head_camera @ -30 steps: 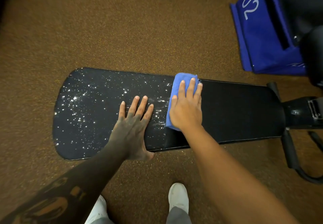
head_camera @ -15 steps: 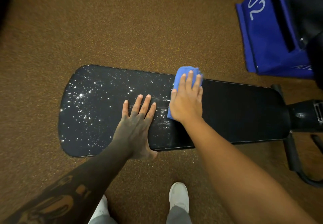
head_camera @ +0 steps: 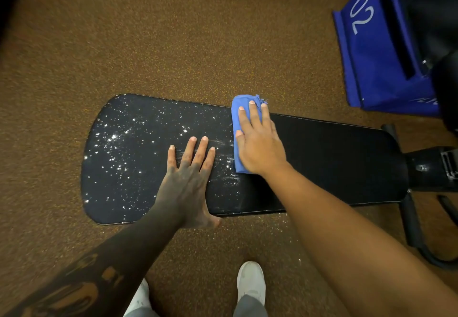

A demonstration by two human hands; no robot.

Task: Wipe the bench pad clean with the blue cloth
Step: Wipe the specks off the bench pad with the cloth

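Note:
A long black bench pad lies across the view. Its left half is speckled with white crumbs; its right half is plain black. My right hand presses flat, fingers straight, on a folded blue cloth near the pad's middle, the cloth reaching the far edge. My left hand rests flat on the speckled part just left of the cloth, fingers spread, thumb at the near edge.
Brown speckled carpet surrounds the bench. A blue panel marked 02 stands at the upper right. The bench's black frame and leg stick out at right. My white shoes are below the pad's near edge.
My right hand and the cloth have slid a little toward the pad's far edge. The left hand stays flat in the same spot on the pad.

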